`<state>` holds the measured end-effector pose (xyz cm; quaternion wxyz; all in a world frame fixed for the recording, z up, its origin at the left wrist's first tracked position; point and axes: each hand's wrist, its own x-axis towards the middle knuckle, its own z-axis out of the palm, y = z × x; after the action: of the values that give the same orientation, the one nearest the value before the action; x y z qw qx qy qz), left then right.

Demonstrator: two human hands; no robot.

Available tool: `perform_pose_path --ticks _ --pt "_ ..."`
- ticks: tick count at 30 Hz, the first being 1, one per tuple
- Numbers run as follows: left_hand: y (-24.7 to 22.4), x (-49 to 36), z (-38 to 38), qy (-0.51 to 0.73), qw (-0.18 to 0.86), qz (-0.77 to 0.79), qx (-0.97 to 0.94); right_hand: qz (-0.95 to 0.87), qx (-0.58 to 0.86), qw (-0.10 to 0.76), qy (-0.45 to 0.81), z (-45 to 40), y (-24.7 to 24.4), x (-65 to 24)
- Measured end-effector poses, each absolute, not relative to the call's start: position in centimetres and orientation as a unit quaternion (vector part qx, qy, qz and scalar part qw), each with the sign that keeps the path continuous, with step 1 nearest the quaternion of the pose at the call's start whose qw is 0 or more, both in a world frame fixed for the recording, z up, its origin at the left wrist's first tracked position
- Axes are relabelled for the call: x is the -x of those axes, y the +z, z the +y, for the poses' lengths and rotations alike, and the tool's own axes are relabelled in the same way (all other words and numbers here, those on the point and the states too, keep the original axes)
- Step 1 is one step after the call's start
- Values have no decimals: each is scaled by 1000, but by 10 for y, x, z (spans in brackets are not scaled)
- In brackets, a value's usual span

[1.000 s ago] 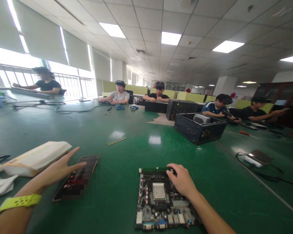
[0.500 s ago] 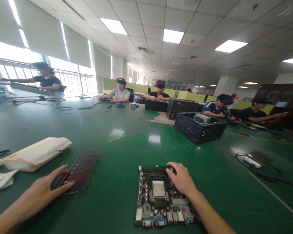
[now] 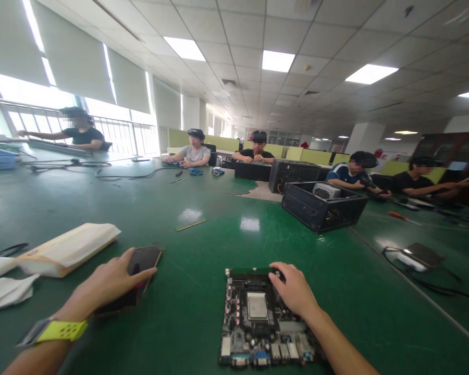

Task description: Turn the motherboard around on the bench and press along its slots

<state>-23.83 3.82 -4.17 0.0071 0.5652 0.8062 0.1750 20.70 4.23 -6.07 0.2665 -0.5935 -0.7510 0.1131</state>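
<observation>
— From left?
— Paper packet (image 3: 72,246); left hand (image 3: 108,278), thumb spread from fingers over phone (image 3: 147,258); impossible to tell if gripping.
— Onward?
— Circuit board (image 3: 258,329), flat on table (image 3: 187,302); right hand (image 3: 295,290) at far right corner, thumb and forefinger apart, clamping unclear.
— Step?
— Apparently handling phone, steadying board.
— Next move?
— Likely calls for sure hold on phone, board undisturbed.

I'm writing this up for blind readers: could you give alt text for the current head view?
A person's right hand is at the edge of a motherboard lying on a green table, while the left hand is over a phone. Beyond are an open computer case and seated co-workers.
</observation>
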Motion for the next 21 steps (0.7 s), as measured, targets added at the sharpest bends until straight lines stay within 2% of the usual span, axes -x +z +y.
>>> perform_pose_path --ticks 3,6,16,19,21 --pt "-41 224 51 106 21 790 -603 -749 596 265 113 42 -61 -207" --pt "-37 212 56 94 16 800 -592 -747 598 267 115 40 -60 -207" --pt "-47 234 62 146 16 775 -614 -746 598 271 110 39 -56 -205" --pt "-43 202 60 166 -36 743 -647 -745 603 263 111 39 -55 -204" --pt "-37 162 58 199 -18 652 -732 -744 604 262 113 39 -54 -204"
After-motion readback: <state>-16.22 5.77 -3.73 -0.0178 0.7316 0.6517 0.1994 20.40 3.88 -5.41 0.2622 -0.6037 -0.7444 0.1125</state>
